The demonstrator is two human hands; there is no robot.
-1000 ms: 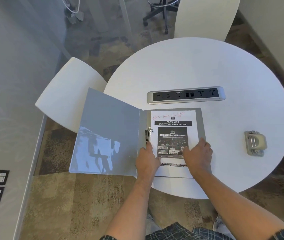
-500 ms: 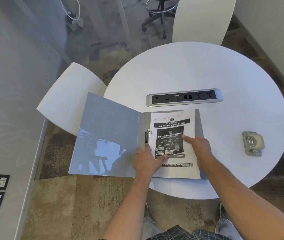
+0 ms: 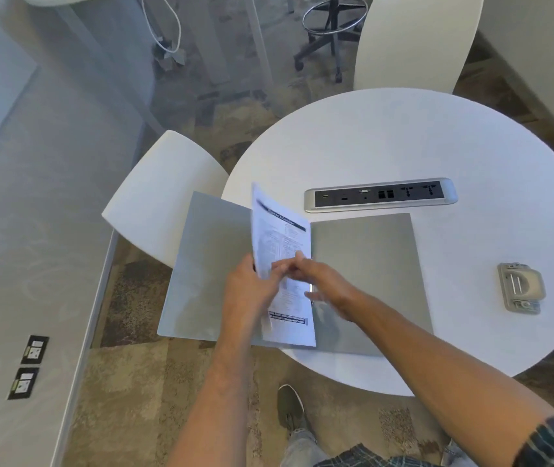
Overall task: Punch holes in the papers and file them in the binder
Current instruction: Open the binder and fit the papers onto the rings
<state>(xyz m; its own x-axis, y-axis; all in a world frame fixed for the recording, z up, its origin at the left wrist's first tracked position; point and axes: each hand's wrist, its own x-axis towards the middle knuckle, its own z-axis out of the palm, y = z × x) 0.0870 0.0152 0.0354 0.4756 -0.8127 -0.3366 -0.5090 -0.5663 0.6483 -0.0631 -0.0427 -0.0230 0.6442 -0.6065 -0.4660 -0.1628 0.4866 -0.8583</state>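
A grey binder (image 3: 370, 264) lies open at the near left edge of the round white table (image 3: 403, 143); its left cover hangs past the rim. The printed papers (image 3: 282, 244) stand lifted over the spine, turned toward the left cover, leaving the right cover bare. My left hand (image 3: 248, 291) holds the sheets from the left side. My right hand (image 3: 316, 278) reaches across the spine and pinches the sheets' edge with its fingertips. The binder's ring clip is mostly hidden behind my hands. A grey metal hole punch (image 3: 520, 286) sits on the table at the right, apart from both hands.
A silver power and data strip (image 3: 380, 195) is set into the table just beyond the binder. One white chair (image 3: 164, 193) stands to the left under the binder's cover, another white chair (image 3: 413, 38) at the far side. My shoe (image 3: 290, 409) is on the carpet below.
The papers lay flat on the right cover; now both hands have lifted and swung them up over the spine toward the left. My view has shifted left.
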